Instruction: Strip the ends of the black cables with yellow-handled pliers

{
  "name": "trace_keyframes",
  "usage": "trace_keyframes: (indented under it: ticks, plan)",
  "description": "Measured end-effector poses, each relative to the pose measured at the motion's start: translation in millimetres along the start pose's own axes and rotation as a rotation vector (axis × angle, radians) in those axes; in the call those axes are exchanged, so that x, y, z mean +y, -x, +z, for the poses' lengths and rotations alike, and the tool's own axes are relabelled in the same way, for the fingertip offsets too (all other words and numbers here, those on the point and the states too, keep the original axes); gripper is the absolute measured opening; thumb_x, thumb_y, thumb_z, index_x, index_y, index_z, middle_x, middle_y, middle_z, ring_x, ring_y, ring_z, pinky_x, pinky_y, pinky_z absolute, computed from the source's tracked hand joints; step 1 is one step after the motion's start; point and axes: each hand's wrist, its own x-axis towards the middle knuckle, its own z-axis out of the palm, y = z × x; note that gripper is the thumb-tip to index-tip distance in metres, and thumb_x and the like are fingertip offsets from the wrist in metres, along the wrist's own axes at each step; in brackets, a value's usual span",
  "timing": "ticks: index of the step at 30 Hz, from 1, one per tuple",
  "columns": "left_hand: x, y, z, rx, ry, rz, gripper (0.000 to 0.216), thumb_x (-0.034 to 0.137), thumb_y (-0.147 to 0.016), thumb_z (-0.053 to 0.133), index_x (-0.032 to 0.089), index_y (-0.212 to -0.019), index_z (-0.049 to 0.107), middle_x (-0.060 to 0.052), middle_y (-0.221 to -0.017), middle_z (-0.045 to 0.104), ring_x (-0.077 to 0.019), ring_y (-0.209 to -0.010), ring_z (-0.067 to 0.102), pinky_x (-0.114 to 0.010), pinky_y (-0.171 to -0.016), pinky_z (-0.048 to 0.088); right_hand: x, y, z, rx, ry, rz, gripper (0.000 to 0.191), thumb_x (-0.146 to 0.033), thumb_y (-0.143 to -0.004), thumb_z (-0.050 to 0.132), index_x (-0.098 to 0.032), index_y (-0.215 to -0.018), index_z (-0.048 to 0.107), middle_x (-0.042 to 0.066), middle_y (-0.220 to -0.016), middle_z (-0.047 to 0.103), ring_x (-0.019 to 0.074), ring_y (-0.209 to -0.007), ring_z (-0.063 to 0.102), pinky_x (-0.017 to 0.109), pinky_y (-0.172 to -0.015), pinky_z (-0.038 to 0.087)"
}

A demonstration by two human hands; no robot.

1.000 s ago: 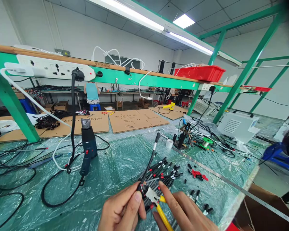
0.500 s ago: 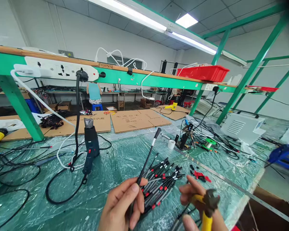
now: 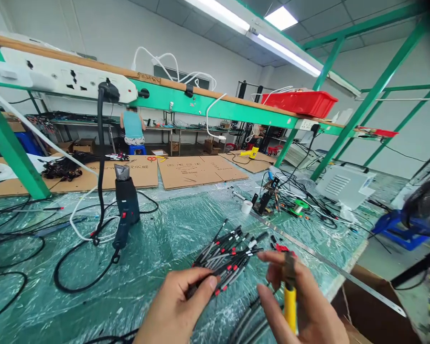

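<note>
My left hand pinches a thin black cable between thumb and fingers. That cable lies low over the heap, its white band and thick black tip pointing up and to the right. Beneath and beyond it is a heap of short black and grey cables with red and white bands. In my right hand, yellow-handled cutters rest with the metal head up, while thumb and forefinger are spread apart. Grey cables lie between my hands. Small red scraps show just past my right fingers.
A dark heat gun stands at left among loose cords. A long metal ruler runs along the right side, near a white roll and green wire spool. Cardboard sheets lie behind. A person sits far back.
The held cable has tipped from upright to nearly flat over the heap. My right hand has moved slightly left and turned the cutters' head upright. The view has shifted to the right.
</note>
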Motion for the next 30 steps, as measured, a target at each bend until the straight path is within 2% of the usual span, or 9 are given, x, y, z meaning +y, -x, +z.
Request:
trace_keyframes:
  ticks: [3,6,9,11,15,18,21,26,30]
  plan:
    - [-2,2,0,-0.134,-0.086,0.013,0.031,0.040,-0.088,0.059,0.020,-0.100,0.079,-0.005,-0.083,0.072,-0.0217,-0.082,0.061,-0.025,-0.072,0.045,5,-14,-3,-0.142,0.073,-0.069,0.029,-0.029,-0.089,0.057,-0.022,-0.117,0.054,0.008,-0.105,0.063,0.0187,-0.085,0.063,0.028,-0.071,0.053]
    - [-2,3,-2,-0.167,-0.112,0.033,0.029,0.037,-0.089,0.058,0.020,-0.104,0.077,-0.004,-0.081,0.072,-0.0180,-0.075,0.058,-0.022,-0.065,0.042,8,-20,-1,-0.351,0.033,0.077,0.021,-0.036,-0.091,0.054,-0.020,-0.103,0.058,0.002,-0.082,0.063,0.0155,-0.067,0.059,0.025,-0.060,0.050]
    - [2,4,-6,-0.126,-0.129,0.035,0.027,0.033,-0.088,0.058,0.021,-0.107,0.073,-0.004,-0.090,0.072,-0.0163,-0.075,0.057,-0.020,-0.063,0.041,6,-18,1,-0.457,-0.072,0.232,0.026,-0.043,-0.091,0.052,-0.018,-0.093,0.060,0.003,-0.079,0.063,0.0167,-0.068,0.059,0.025,-0.058,0.049]
    - [6,4,-8,-0.098,-0.140,0.036,0.022,0.032,-0.087,0.058,0.021,-0.100,0.072,-0.003,-0.090,0.071,-0.0160,-0.075,0.057,-0.020,-0.062,0.040,4,-15,2,-0.484,-0.130,0.303,0.030,-0.046,-0.090,0.053,-0.017,-0.089,0.061,0.004,-0.078,0.063,0.0178,-0.070,0.060,0.026,-0.058,0.049]
    - [8,2,-11,-0.063,-0.205,0.055,0.018,0.032,-0.087,0.058,0.020,-0.090,0.072,-0.001,-0.077,0.066,-0.0145,-0.065,0.053,-0.020,-0.057,0.038,12,-4,10,-0.461,-0.287,0.411,0.033,-0.051,-0.085,0.060,-0.018,-0.087,0.063,0.002,-0.078,0.061,0.0174,-0.072,0.060,0.026,-0.063,0.049]
    - [6,0,-14,-0.040,-0.239,0.092,0.020,0.034,-0.087,0.061,0.022,-0.094,0.075,-0.002,-0.080,0.068,-0.0158,-0.069,0.056,-0.021,-0.060,0.040,24,8,18,-0.446,-0.377,0.507,0.040,-0.057,-0.082,0.062,-0.019,-0.090,0.063,0.002,-0.079,0.060,0.0161,-0.067,0.057,0.024,-0.057,0.046]
    - [5,0,-17,-0.032,-0.268,0.144,0.023,0.036,-0.089,0.061,0.025,-0.100,0.077,-0.003,-0.087,0.071,-0.0182,-0.078,0.061,-0.021,-0.063,0.041,31,15,22,-0.513,-0.480,0.565,0.045,-0.063,-0.081,0.059,-0.020,-0.090,0.061,0.000,-0.074,0.054,0.0104,-0.052,0.044,0.022,-0.044,0.034]
    - [7,1,-20,-0.038,-0.314,0.170,0.025,0.038,-0.091,0.059,0.029,-0.104,0.078,-0.003,-0.088,0.071,-0.0190,-0.081,0.061,-0.022,-0.062,0.040,27,15,21,-0.682,-0.680,0.644,0.046,-0.064,-0.082,0.058,-0.020,-0.091,0.054,-0.003,-0.071,0.048,0.0077,-0.050,0.035,0.020,-0.044,0.030]
    - [9,1,-21,-0.031,-0.303,0.199,0.023,0.035,-0.090,0.061,0.030,-0.105,0.078,-0.002,-0.082,0.068,-0.0173,-0.076,0.061,-0.022,-0.063,0.042,17,13,19,-0.652,-0.715,0.632,0.042,-0.061,-0.082,0.060,-0.020,-0.086,0.055,-0.002,-0.070,0.047,0.0085,-0.052,0.035,0.020,-0.044,0.028]
